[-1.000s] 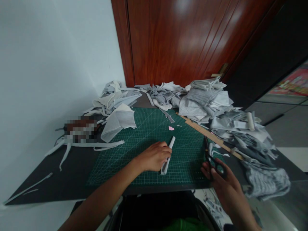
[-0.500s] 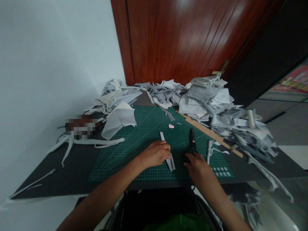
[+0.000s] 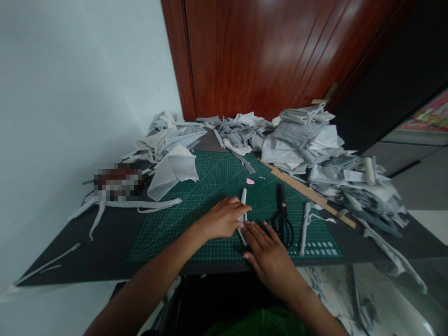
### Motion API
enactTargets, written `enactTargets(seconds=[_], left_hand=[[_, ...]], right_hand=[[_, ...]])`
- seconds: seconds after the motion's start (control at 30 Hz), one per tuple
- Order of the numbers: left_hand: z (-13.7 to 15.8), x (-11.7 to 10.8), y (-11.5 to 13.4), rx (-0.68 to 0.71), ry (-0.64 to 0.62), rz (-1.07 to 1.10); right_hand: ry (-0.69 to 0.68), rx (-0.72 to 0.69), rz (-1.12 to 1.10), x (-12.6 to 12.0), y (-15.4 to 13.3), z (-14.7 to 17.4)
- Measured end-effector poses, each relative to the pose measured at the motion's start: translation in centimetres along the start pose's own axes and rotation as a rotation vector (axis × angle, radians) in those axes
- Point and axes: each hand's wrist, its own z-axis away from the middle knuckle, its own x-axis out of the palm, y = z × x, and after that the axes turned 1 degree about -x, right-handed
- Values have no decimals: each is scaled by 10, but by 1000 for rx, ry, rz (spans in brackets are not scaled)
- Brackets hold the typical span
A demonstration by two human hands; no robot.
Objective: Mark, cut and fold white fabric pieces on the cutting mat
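Note:
A narrow folded strip of pale grey fabric (image 3: pixel 244 193) lies nearly upright in the picture on the green cutting mat (image 3: pixel 210 182). My left hand (image 3: pixel 224 218) is closed on the strip's middle, the fingers bent over it. My right hand (image 3: pixel 268 252) lies flat with its fingers stretched out, their tips on the lower part of the strip just below the left hand. Black scissors (image 3: pixel 283 214) rest on the mat right beside the right hand, touched by neither hand. Part of the strip is hidden under the fingers.
A wooden ruler (image 3: pixel 303 187) lies slanted along the mat's right edge. Beyond it is a pile of grey fabric pieces (image 3: pixel 297 140). More cloth (image 3: pixel 175 168) lies at the left. A pink scrap (image 3: pixel 250 181) and a rolled strip (image 3: pixel 305 228) sit on the mat.
My right hand has let go of the scissors and moved left onto the fabric strip. The strip has shifted slightly right at its far end, with my left hand still on it.

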Motion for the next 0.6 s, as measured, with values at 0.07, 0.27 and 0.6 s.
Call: enactTargets(seconds=[0.07,0.27,0.6], left_hand=[[1,-3,-1,-16,-7,9],[-2,-8,1,116,-45,-4],[-4,-3,0,109,-86,-30]], right_hand=[[20,50,16,1,5,3],[114,88,64,6,4,-3],[17,65,75,-7,14,-18]])
